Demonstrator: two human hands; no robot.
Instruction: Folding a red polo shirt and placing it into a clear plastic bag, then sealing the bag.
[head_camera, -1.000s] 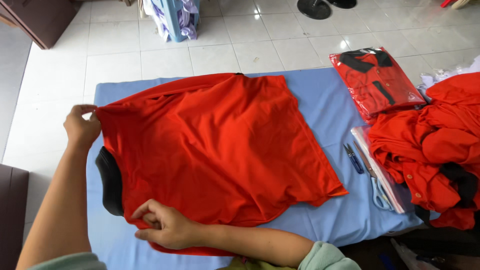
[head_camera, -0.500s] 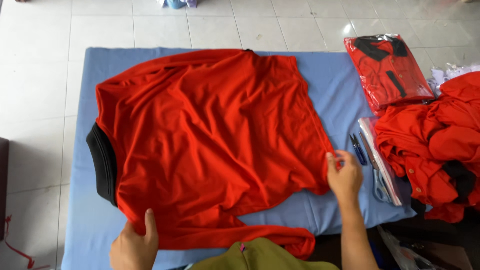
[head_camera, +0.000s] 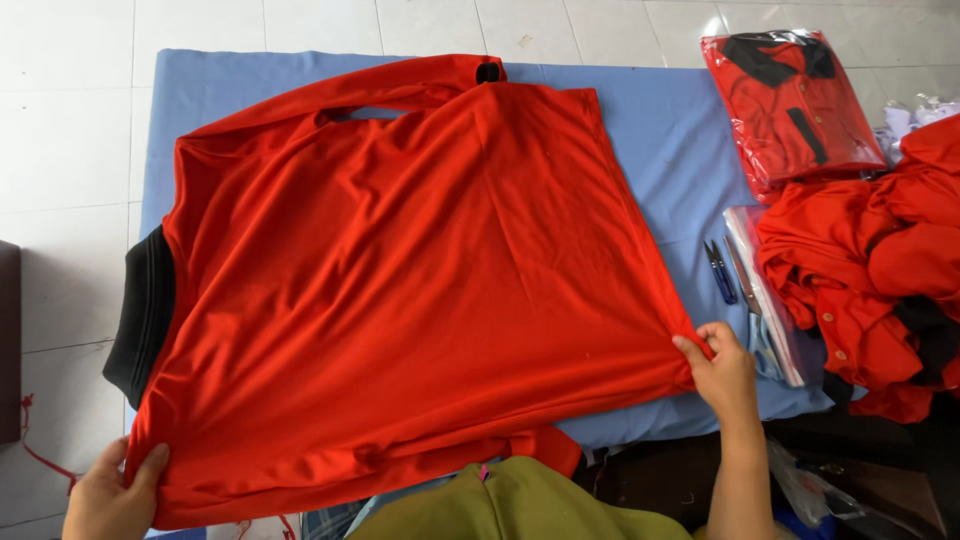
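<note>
Red shirt (head_camera: 400, 300) lies spread back-up on blue desk (head_camera: 680, 130), black collar (head_camera: 145, 315) left. Left hand (head_camera: 110, 495) pinches shoulder corner, right hand (head_camera: 722, 372) pinches hem corner: both grips clamped, pulling fabric taut and flat.

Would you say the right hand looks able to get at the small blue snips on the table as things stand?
Probably yes, once it lets go. The right hand grips the red shirt at its hem corner, and the blue snips lie uncovered on the blue table cover just beyond it, with nothing between.
</note>
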